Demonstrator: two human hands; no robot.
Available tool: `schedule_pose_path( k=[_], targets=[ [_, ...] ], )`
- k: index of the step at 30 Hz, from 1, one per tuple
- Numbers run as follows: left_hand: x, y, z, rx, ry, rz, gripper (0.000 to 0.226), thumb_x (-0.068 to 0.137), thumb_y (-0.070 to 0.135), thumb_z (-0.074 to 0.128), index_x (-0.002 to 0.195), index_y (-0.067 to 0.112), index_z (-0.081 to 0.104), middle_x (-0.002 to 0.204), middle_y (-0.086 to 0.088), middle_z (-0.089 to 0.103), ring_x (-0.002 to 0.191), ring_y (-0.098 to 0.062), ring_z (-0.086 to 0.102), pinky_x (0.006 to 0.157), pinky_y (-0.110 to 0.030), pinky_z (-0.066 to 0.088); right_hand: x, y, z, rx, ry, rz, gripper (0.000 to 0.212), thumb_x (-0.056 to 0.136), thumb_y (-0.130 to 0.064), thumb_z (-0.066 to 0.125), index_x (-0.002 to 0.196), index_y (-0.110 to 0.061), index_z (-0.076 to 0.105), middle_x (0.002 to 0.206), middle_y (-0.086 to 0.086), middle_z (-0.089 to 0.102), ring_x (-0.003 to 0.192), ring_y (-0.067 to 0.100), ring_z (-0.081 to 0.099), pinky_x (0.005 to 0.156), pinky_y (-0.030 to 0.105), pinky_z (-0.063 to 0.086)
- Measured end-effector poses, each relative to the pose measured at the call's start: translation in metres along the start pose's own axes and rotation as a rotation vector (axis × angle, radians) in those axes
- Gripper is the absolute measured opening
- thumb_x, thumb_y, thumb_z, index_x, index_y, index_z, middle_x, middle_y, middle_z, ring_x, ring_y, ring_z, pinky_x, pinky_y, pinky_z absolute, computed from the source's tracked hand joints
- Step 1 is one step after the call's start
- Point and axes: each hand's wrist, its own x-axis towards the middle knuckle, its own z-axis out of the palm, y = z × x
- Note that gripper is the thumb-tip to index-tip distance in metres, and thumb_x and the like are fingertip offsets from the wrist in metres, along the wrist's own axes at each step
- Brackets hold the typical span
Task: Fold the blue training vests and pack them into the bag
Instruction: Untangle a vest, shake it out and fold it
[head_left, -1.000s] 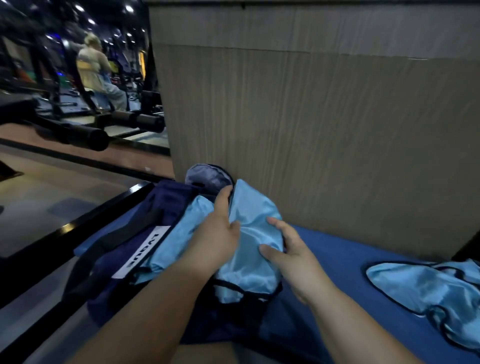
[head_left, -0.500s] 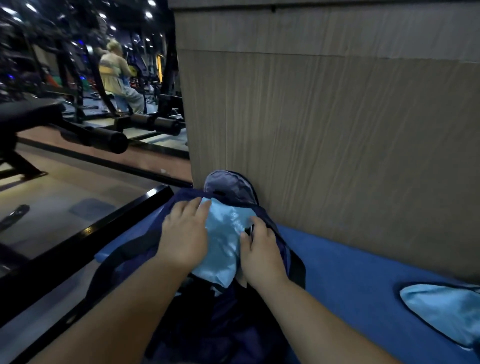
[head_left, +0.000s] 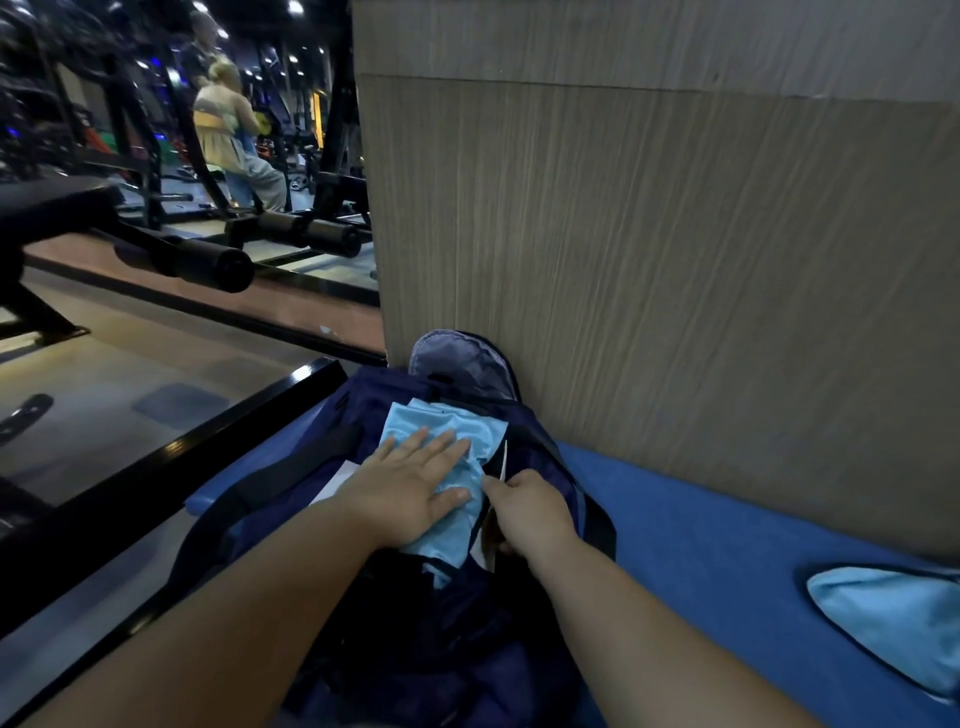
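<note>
Pressed lower than a moment ago, the folded vest (head_left: 452, 428) now sits in the mouth of the navy bag (head_left: 374, 402), and our left hand (head_left: 410, 488) has gone from curled to flat upon it. At far left a padded gym roller (head_left: 208, 262) juts over the floor, well apart from our work. The bag lies open on the blue table (head_left: 701, 545), its far end against the wood-grain panel (head_left: 649, 260). Our left hand's grip is fully open: the fingers are straight and spread, and the palm bears down on the vest, we judge to flatten it and keep the fold from springing apart. Just beside it, our right hand (head_left: 535, 514) has drawn off the cloth to the bag's right rim, fingers curled downward. It appears to be holding the opening wide so that the vest can slide in, though we cannot tell whether that grip has closed on the rim. At far right a second light-blue vest (head_left: 883, 623) lies on the table, well apart from the bag and not yet packed.
</note>
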Motion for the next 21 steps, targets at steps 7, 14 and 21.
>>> schedule_pose_path(
  k=[7, 14, 21],
  targets=[
    [0.005, 0.007, 0.002, 0.149, -0.036, 0.009, 0.062, 0.1, 0.06, 0.018, 0.152, 0.041, -0.009, 0.162, 0.009, -0.014, 0.149, -0.018, -0.016, 0.121, -0.044, -0.008, -0.018, 0.0, -0.016, -0.054, 0.186, -0.182, 0.029, 0.097, -0.025, 0.044, 0.071, -0.014, 0.041, 0.068, 0.001, 0.051, 0.06, 0.013, 0.044, 0.05, 0.03, 0.029],
    [0.008, 0.013, 0.001, 0.207, -0.068, -0.026, 0.061, 0.1, 0.059, 0.017, 0.152, 0.041, -0.007, 0.162, 0.01, -0.015, 0.148, -0.018, -0.02, 0.117, -0.055, -0.014, -0.033, -0.003, -0.012, 0.045, 0.347, -0.39, 0.034, 0.096, -0.021, 0.047, 0.064, -0.018, 0.035, 0.059, -0.003, 0.044, 0.054, 0.011, 0.038, 0.053, 0.034, 0.03],
    [0.003, 0.008, -0.005, -0.064, 0.034, 0.022, 0.051, 0.102, 0.049, 0.031, 0.152, 0.041, 0.021, 0.163, 0.011, 0.007, 0.15, -0.014, -0.005, 0.119, -0.049, -0.01, -0.026, -0.002, -0.01, -0.121, 0.226, -0.429, 0.031, 0.1, -0.033, 0.045, 0.072, -0.023, 0.038, 0.072, -0.003, 0.051, 0.068, 0.016, 0.049, 0.058, 0.033, 0.032]
  ],
)
